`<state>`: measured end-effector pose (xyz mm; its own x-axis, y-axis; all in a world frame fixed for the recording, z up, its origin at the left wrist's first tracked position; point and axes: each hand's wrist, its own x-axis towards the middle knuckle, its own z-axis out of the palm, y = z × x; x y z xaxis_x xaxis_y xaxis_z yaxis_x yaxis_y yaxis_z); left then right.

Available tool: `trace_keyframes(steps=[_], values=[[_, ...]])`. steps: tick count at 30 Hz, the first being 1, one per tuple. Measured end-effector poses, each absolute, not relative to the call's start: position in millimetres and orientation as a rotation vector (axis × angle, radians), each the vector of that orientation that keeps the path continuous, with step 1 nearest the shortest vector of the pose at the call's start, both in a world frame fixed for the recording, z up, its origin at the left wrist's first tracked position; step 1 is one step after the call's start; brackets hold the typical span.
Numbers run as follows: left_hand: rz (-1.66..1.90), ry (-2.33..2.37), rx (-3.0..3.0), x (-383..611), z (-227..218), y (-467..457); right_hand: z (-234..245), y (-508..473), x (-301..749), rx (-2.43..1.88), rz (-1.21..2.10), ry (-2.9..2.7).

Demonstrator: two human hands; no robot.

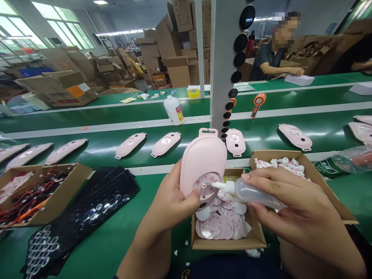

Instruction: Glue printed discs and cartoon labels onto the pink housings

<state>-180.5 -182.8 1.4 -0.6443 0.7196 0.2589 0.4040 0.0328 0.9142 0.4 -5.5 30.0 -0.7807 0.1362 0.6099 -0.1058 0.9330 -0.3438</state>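
Observation:
My left hand is closed round the lower edge of a pink oval plastic shell, held upright over a small cardboard box. My right hand grips a small clear squeeze bottle. Its white nozzle touches the round recess near the bottom of the shell. The box beneath holds several round pink-printed discs.
Several pink shells lie in a row on the green belt. A box of wires and a black sheet of rings sit at left, a box of small pieces at right. A grey post stands ahead. A person sits across the line.

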Motion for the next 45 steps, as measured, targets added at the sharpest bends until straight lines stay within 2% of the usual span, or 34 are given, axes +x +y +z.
trace_keyframes(steps=[18,34,45], values=[[1.583,2.042,1.375,-180.0,-0.1,-184.8,34.4,-2.1,3.7,0.032,0.514,-2.466],[1.701,1.914,1.239,-179.2,-1.6,-187.6,33.4,-3.8,7.1,0.005,0.543,-2.456],[1.899,1.496,0.884,-180.0,-9.2,-183.6,31.4,-10.8,5.0,0.006,0.560,-2.436]])
